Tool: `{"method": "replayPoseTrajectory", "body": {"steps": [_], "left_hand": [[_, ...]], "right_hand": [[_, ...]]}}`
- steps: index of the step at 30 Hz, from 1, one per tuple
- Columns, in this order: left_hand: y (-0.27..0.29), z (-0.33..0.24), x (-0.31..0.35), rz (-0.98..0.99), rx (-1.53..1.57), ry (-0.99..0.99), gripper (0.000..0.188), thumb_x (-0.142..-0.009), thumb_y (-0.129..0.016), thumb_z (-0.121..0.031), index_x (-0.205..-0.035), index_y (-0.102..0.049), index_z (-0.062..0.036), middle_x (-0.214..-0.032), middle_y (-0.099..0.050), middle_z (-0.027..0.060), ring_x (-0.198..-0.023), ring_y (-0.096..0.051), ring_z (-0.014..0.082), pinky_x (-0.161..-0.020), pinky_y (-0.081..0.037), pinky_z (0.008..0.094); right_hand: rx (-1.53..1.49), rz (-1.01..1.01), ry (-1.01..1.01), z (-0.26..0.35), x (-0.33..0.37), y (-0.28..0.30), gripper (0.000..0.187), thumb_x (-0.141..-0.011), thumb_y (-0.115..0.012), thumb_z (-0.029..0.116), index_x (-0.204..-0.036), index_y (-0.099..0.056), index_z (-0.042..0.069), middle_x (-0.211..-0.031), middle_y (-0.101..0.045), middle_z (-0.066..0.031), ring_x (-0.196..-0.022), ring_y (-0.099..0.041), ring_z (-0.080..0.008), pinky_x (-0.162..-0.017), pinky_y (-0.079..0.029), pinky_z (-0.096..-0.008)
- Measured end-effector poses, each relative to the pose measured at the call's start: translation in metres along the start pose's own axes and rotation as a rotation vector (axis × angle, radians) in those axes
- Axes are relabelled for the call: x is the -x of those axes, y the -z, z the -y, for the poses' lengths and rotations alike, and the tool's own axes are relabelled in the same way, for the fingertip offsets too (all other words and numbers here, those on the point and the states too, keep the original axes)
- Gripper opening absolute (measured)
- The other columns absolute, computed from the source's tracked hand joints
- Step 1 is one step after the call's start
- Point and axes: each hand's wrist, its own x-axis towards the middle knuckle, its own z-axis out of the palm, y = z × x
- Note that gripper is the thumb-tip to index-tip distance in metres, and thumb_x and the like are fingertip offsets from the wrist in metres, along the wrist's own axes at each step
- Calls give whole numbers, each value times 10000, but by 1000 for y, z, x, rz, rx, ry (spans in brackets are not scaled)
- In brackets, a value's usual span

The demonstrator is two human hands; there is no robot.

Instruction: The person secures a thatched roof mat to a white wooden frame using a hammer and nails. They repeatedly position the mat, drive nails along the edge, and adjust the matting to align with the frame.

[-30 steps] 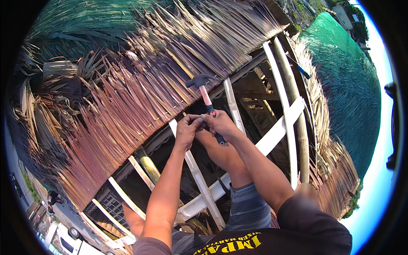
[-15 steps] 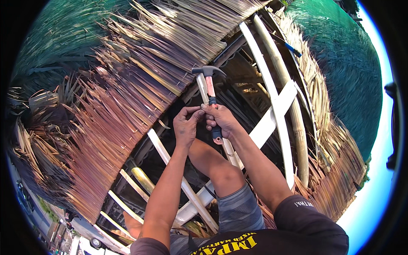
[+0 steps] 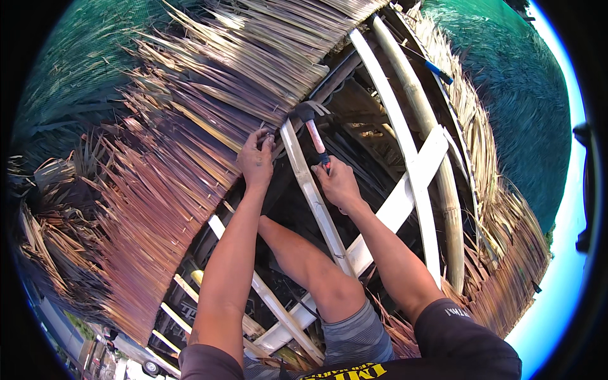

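My right hand [image 3: 340, 183] is wrapped round the handle of a claw hammer [image 3: 313, 134], which has a dark head and a black and reddish handle. The hammer's head is up beside the lower edge of the palm thatch [image 3: 209, 120], close to the top end of a pale wooden strip [image 3: 308, 183]. To the left of the hammer, my left hand [image 3: 256, 164] is at the thatch edge. Its thumb and fingers are drawn together in a pinch; whatever sits between them is too small to make out.
A broad white board [image 3: 399, 196] crosses the roof frame diagonally, meeting a long pale strip [image 3: 397, 126] and a bamboo pole [image 3: 421, 107]. Dark gaps lie between the strips round my bent leg. A blue-handled tool [image 3: 439, 72] rests at the upper right. Green netting [image 3: 506, 114] covers thatch beyond.
My hands, close together before, have come apart. The left one has moved up and left to the thatch edge; the right has moved slightly right and down, its hammer now tilted.
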Motion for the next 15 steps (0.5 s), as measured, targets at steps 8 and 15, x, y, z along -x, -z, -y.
{"method": "replayPoseTrajectory", "body": {"steps": [8,15], "left_hand": [[-44,24,-57,-51,-496,-255,158,-861,-716,-173,-994,-702,-90,-1080,-555,99,-1058,-558,302,-894,-474,413],[-47,40,-53,-53,-549,-350,145,-874,-693,-122,-1011,-682,-75,-1074,-557,105,-1034,-559,315,-889,-481,425]], "right_hand": [[162,-63,273,11,-21,10,256,-957,-634,207,-954,-508,-16,-732,-627,-270,-725,-629,-480,-650,-466,-543],[271,-58,304,14,-35,4,255,-962,-615,204,-996,-511,-26,-783,-649,-286,-763,-646,-485,-667,-492,-560]]}}
